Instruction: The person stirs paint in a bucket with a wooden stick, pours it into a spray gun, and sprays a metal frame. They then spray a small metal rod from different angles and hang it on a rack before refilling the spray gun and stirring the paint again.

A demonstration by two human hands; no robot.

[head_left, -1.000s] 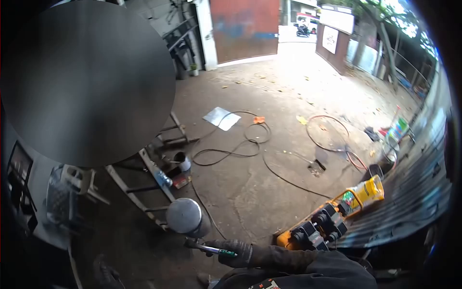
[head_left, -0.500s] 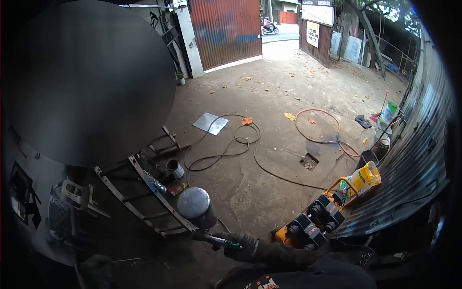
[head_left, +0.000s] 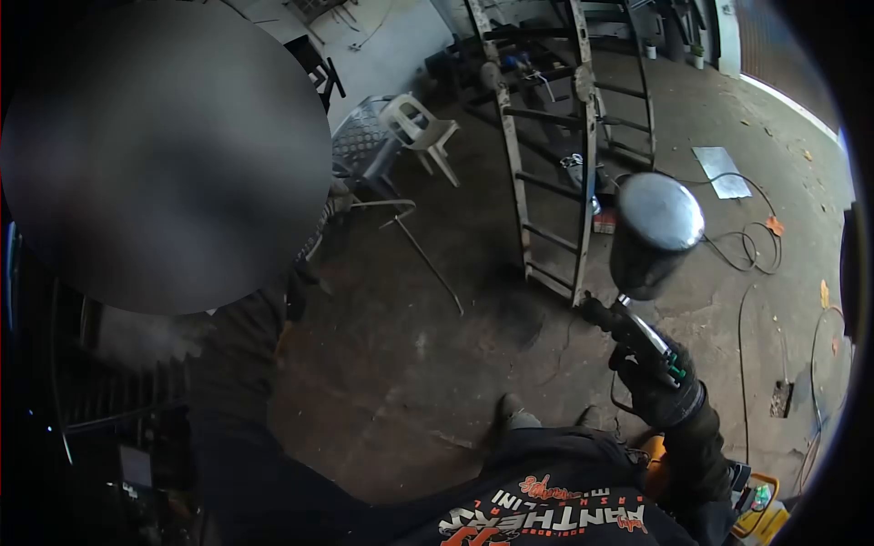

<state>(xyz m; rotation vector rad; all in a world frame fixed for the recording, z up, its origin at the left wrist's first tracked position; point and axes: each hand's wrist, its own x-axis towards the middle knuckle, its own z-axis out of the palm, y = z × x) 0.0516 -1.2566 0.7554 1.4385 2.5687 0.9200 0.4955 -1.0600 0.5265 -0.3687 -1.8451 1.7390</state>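
Observation:
My right hand [head_left: 660, 387], in a dark glove, is wrapped around the handle of a spray gun [head_left: 645, 332]. A metal cup [head_left: 654, 238] with a shiny round lid sits on top of the gun, slightly tilted. Beyond it stands a ladder [head_left: 551, 182] with metal rails; the gun's nozzle end points toward the foot of that ladder. My left arm in a dark sleeve [head_left: 232, 373] reaches up along the left side. A blurred grey disc covers the area above it, and my left hand cannot be seen.
A white plastic chair [head_left: 421, 127] stands at the back, near a bent metal rod [head_left: 428, 259] on the floor. On the right lie a hose [head_left: 742, 364], a flat metal sheet [head_left: 721, 173] and a floor hole [head_left: 781, 399]. Part of a yellow-framed machine [head_left: 760, 519] shows beside me.
My view has turned left, from the gate and yard toward the ladder and chair. The spray gun, still in my right hand, now appears higher and further right. My left sleeve has come into view.

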